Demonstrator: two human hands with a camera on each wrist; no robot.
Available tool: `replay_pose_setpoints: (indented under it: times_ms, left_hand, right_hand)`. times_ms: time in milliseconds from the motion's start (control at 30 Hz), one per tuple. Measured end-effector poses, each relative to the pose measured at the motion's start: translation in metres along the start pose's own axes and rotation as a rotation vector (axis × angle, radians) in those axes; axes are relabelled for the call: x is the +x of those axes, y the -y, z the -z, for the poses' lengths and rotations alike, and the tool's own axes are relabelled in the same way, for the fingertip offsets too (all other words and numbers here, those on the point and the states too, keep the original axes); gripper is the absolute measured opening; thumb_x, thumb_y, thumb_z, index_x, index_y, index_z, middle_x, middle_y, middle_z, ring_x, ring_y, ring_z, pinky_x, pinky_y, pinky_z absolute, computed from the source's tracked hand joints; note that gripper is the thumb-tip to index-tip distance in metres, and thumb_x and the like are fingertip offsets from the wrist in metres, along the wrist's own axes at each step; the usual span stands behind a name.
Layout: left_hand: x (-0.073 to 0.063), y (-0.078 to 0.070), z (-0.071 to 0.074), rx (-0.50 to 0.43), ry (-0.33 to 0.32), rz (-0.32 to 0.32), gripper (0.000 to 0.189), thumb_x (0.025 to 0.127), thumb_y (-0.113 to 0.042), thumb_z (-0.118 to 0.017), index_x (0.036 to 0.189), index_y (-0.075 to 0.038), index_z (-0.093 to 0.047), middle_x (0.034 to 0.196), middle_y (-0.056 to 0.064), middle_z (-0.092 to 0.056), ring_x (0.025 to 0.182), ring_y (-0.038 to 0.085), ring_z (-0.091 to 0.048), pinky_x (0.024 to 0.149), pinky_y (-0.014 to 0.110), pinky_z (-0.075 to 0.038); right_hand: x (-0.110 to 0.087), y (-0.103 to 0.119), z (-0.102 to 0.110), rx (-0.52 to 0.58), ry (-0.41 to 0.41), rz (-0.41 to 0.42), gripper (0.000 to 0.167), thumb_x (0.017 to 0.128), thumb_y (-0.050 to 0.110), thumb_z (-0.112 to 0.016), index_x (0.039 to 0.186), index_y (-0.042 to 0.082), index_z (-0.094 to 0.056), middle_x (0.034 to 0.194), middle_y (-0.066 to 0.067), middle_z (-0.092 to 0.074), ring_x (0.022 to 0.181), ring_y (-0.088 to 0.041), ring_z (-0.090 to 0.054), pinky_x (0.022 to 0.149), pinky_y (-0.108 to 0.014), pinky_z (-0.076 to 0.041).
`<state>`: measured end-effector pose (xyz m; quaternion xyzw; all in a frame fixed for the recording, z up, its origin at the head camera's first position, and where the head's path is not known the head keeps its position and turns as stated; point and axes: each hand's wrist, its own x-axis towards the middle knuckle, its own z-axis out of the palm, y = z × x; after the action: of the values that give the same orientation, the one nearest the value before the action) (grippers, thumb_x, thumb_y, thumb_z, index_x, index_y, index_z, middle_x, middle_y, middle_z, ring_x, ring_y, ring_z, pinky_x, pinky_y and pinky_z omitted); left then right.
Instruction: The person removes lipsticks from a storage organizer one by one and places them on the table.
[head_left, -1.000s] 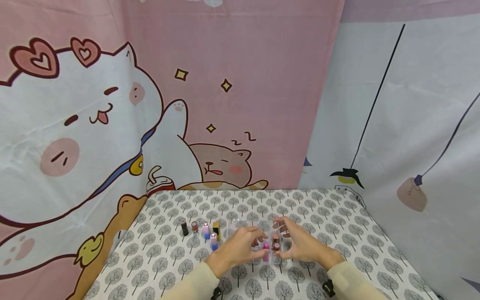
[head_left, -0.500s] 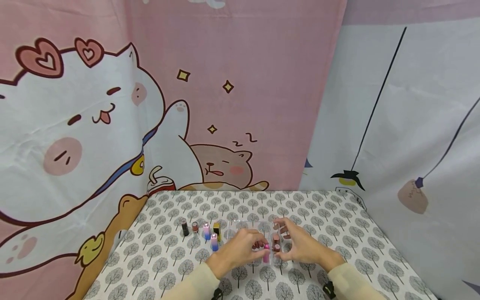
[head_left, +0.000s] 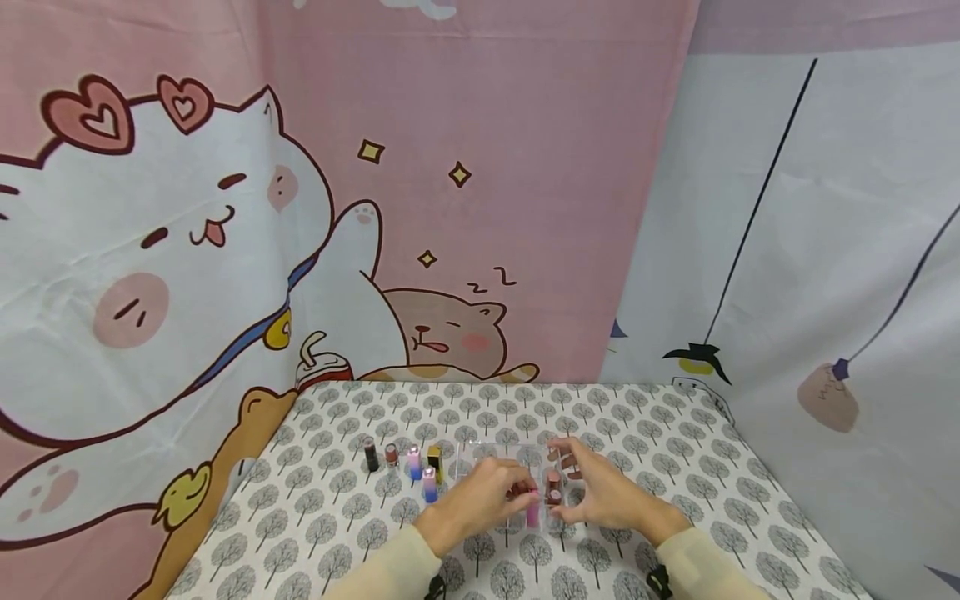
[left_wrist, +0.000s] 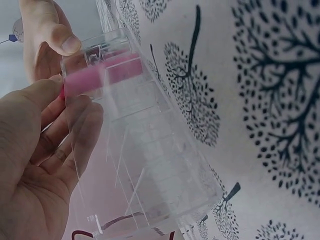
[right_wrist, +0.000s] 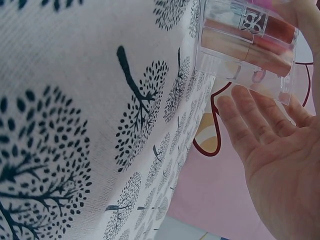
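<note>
A clear plastic lipstick organizer (head_left: 495,454) with compartments stands on the table between both hands. In its right part sits a pink lipstick tube (left_wrist: 102,75), upright in a front compartment. My left hand (head_left: 487,492) pinches the top of that tube between thumb and fingers. Around the organizer's right end my right hand (head_left: 603,492) is spread, its thumb at the front edge and its fingers towards the back. Brownish-red lipsticks (right_wrist: 250,47) stand in the compartments beside the right hand. The left fingers partly hide the organizer's middle.
Left of the organizer stand a dark tube (head_left: 371,456), a small red-brown tube (head_left: 392,455), two pink-and-blue tubes (head_left: 430,486) and a gold-topped black one (head_left: 435,458). A tree-print cloth (head_left: 337,500) covers the table, and printed curtains (head_left: 525,208) hang behind.
My left fingers have moved right and down and closed onto the pink lipstick's top, which stood untouched before. The right hand stays in place at the organizer.
</note>
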<state>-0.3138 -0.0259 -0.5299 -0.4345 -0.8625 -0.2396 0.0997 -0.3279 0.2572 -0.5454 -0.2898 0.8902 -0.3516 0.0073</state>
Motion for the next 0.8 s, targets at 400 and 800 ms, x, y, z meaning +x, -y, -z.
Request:
replay_pose_setpoints:
  times_ms: [400,800]
  left_hand:
    - [0.0,-0.001,0.005,-0.078,-0.015,0.026,0.015,0.113,-0.019,-0.078,0.124,-0.01,-0.084,0.109,0.001,-0.089,0.09,-0.008,-0.075,0.081,-0.001,-0.057]
    - [-0.008,0.002,0.016,-0.103,-0.104,0.0,0.017,0.114,-0.018,-0.077,0.126,-0.009,-0.082,0.115,0.005,-0.089,0.098,0.002,-0.082,0.087,0.001,-0.061]
  right_hand:
    - [-0.001,0.004,0.003,-0.003,0.001,-0.028,0.108,0.083,0.037,-0.106,0.169,0.013,-0.045,0.157,-0.013,-0.068,0.135,-0.029,-0.072,0.112,-0.057,-0.069]
    - [0.0,0.006,0.002,-0.017,0.011,-0.016,0.107,0.085,0.038,-0.106,0.169,0.013,-0.045,0.163,-0.017,-0.064,0.135,-0.028,-0.072,0.113,-0.056,-0.069]
